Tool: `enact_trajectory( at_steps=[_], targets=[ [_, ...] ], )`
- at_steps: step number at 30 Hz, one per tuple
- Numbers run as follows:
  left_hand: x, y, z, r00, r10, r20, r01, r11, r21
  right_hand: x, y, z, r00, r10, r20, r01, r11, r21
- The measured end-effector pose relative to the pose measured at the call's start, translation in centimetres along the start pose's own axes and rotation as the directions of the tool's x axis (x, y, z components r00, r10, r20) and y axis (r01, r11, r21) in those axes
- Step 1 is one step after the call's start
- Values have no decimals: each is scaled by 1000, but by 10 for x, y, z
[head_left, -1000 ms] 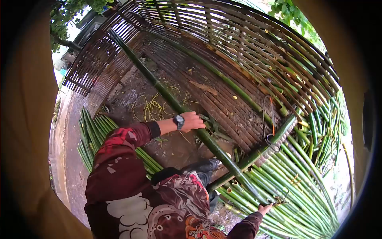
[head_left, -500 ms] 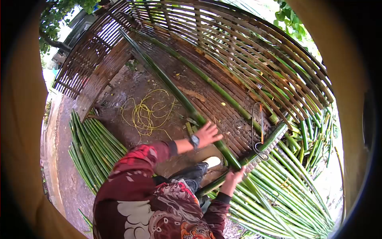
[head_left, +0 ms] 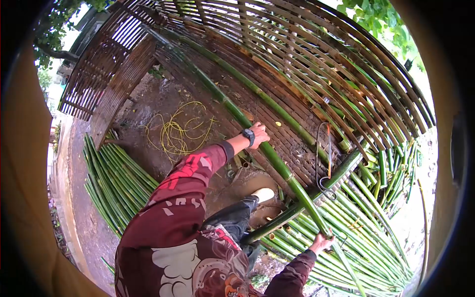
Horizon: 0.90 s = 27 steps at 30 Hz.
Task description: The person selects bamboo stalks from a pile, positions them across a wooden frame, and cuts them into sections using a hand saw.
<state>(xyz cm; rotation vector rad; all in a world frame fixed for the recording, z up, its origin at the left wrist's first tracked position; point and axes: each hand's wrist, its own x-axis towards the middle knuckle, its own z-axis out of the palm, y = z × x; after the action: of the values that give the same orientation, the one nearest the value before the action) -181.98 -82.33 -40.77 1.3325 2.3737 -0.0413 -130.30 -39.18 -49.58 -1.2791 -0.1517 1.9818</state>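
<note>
A long green bamboo pole runs slantwise from the far back corner toward the lower right. My left hand, with a dark watch at the wrist, is closed around its middle. Near the pole's lower end my right hand grips it, over a spread of green bamboo poles. Under the held pole lies a thick bamboo crosspiece at the edge of a slatted platform. A thin saw with a dark bent-wire frame and orange ends stands at that crosspiece, to the right of the held pole.
A tangle of yellow cord lies on the muddy ground. Stacked bamboo poles rest at left. Another green pole lies along the platform, beside a slatted fence. Cut bamboo pieces are heaped at right.
My left hand has gone from lying spread on the pole to wrapping around it. My right hand has moved down and right, and the pole's near end reaches farther past the crosspiece.
</note>
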Motion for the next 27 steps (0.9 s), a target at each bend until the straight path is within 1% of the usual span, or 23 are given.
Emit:
enact_trajectory(
  at_steps=[2, 4, 5, 6, 7, 8, 10, 11, 12, 13, 14, 15, 16, 17, 18, 19, 20, 21, 22, 24, 25, 26, 27],
  targets=[
    [10, -11, -10, 995, -19, 100, 14, 999, 52, 0, 9, 8, 994, -23, -105, 21, 1000, -22],
    [19, -20, -3, 993, -77, 91, 76, 997, 17, -4, 8, 10, 1000, -5, -21, 5, 999, -35],
    [24, -20, -3, 981, -98, 168, 97, 995, 13, -11, 6, 12, 999, -24, -48, 22, 999, -50],
    [29, -15, -9, 983, -84, 164, 83, 996, 17, -4, 4, 1, 996, -46, -73, 42, 998, -53],
    [34, -10, -15, 967, -79, 240, 81, 997, 0, 5, -3, -7, 999, -45, -20, 45, 999, -18],
    [34, -6, -16, 944, -77, 322, 89, 996, -22, 13, -11, -16, 995, -75, 61, 81, 992, -93],
    [45, -9, -5, 942, -31, 334, 29, 1000, 13, 14, -17, -14, 997, -66, -44, 59, 987, -147],
    [46, -2, -15, 943, -51, 330, 36, 998, 51, 12, -17, -7, 996, -89, -6, 87, 983, -162],
    [44, 3, -18, 942, -78, 326, 53, 995, 86, 17, -19, 1, 995, -92, -43, 84, 984, -156],
    [49, -4, -12, 961, -60, 269, 32, 994, 109, 16, -14, 16, 998, -46, -33, 40, 987, -158],
    [41, 1, -23, 996, -40, 78, 27, 986, 167, 14, -12, 29, 999, -15, -34, 10, 988, -156],
    [49, 0, -25, 997, -77, 20, 70, 968, 240, 16, -13, 36, 999, 21, 25, -13, 964, -266],
    [48, 8, -51, 990, -134, 39, 122, 966, 228, 37, -6, 30, 993, -57, 105, 95, 912, -400],
    [55, -3, -21, 966, -214, -146, 243, 941, 234, 61, 1, 21, 969, -148, 197, 233, 811, -537],
    [60, -3, -22, 941, -306, -145, 333, 912, 239, 82, 7, 24, 972, -80, 220, 151, 931, -331],
    [65, -29, 22, 883, -214, -418, 301, 941, 153, 102, 14, 28, 970, -12, 242, 40, 993, -113],
    [70, -30, 11, 915, -353, -193, 387, 905, 176, 91, 22, 54, 983, -25, 182, 43, 994, -96],
    [74, -39, 18, 903, -352, -246, 390, 912, 130, 77, 31, 81, 992, -38, 122, 48, 996, -79],
    [77, -38, 13, 903, -355, -242, 387, 917, 100, 79, 35, 96, 996, -44, 75, 46, 999, -29],
    [86, -35, 9, 901, -370, -227, 395, 915, 75, 89, 35, 100, 987, 35, 158, -27, 998, -54],
    [90, -26, 9, 908, -356, -220, 379, 923, 71, 94, 35, 100, 985, 32, 168, -20, 997, -72],
    [88, -8, -4, 915, -285, -286, 315, 947, 66, 102, 36, 103, 994, 1, 109, 6, 998, -69],
    [91, 6, -8, 911, -210, -354, 250, 966, 68, 107, 36, 105, 994, 3, 108, 7, 996, -86]
  ],
)
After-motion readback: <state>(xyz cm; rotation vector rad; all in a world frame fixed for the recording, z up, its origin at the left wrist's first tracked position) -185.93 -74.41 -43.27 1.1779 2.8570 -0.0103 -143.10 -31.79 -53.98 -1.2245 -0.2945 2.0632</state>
